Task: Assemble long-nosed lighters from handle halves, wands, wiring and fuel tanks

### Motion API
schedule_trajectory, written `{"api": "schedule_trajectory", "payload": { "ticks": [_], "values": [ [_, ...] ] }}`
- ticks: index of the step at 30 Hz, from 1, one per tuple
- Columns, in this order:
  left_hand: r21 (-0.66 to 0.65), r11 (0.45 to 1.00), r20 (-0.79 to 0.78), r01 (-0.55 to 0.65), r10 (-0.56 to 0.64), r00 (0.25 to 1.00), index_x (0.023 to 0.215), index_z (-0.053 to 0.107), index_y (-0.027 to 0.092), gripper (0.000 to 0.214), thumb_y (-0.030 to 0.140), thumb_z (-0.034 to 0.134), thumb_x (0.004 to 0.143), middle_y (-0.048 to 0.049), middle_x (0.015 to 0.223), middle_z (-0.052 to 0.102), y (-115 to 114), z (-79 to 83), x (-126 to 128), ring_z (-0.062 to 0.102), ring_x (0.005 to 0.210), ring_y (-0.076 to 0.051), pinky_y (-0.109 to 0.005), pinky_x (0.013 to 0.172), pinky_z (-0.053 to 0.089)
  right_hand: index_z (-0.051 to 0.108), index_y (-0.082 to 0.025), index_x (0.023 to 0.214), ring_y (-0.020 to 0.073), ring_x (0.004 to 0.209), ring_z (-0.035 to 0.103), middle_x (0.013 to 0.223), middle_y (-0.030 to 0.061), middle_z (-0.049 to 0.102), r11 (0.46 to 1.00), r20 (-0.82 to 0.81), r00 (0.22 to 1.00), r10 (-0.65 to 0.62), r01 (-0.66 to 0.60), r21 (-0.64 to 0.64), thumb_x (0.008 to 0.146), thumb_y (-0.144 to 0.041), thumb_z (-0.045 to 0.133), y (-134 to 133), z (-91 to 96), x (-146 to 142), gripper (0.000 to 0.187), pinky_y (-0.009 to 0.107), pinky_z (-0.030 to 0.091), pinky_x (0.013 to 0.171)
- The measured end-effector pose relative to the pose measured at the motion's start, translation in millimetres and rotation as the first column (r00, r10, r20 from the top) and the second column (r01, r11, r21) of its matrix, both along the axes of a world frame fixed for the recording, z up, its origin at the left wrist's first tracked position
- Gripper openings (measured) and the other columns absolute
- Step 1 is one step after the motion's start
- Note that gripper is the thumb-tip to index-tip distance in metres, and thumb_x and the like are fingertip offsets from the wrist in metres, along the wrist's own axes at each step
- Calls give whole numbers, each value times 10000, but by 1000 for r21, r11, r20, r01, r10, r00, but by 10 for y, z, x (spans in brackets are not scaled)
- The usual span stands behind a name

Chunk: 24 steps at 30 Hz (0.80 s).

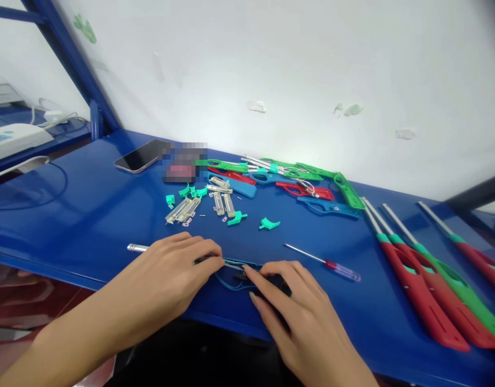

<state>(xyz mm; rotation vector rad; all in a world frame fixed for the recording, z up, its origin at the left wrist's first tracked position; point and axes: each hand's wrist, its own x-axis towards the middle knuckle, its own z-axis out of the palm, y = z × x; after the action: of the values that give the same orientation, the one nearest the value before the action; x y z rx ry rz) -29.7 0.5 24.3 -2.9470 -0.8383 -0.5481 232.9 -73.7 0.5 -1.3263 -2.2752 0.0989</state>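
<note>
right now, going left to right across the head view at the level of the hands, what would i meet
Silver tube → left hand → blue handle, partly hidden → right hand → screwdriver → long lighters

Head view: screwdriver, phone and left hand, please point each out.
Screwdriver (331,265): head view, on the red front part of its handle.
Phone (142,156): head view, on its dark screen.
Left hand (179,272): head view, on its back.
</note>
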Motion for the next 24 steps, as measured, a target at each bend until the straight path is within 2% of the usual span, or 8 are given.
{"api": "schedule_trajectory", "payload": {
  "ticks": [15, 18, 24],
  "values": [
    [30, 999, 15, 11, -12, 1000, 1172, 713, 208, 349, 18, 438, 1068, -46, 1154, 790, 13, -10, -12, 768, 940, -230, -420, 931, 539, 634, -243, 1506, 267, 1068, 727, 1209, 100, 731, 1000, 30, 1000, 4, -3, -12, 1131, -220, 517, -14, 8, 14, 393, 444, 670, 863],
    [4, 1000, 18, -3, 3, 1000, 1205, 701, 211, 349, 14, 465, 1040, -58, 1184, 776, 10, -66, -27, 757, 995, -238, -407, 945, 560, 626, -243, 1514, 273, 1077, 724, 1223, 106, 723, 999, 32, 999, 7, -6, -35, 1128, -220, 523, -12, 17, 17, 400, 461, 678, 886],
    [-60, 997, 18, -51, 52, 998, 1345, 625, 202, 421, -16, 486, 1013, -87, 1317, 721, -35, -147, -35, 707, 1180, -251, -404, 1076, 548, 611, -251, 1533, 284, 1080, 724, 1242, 114, 708, 996, 35, 999, 2, 1, -86, 1115, -205, 539, -11, 26, 10, 426, 506, 692, 907]
  ]
}}
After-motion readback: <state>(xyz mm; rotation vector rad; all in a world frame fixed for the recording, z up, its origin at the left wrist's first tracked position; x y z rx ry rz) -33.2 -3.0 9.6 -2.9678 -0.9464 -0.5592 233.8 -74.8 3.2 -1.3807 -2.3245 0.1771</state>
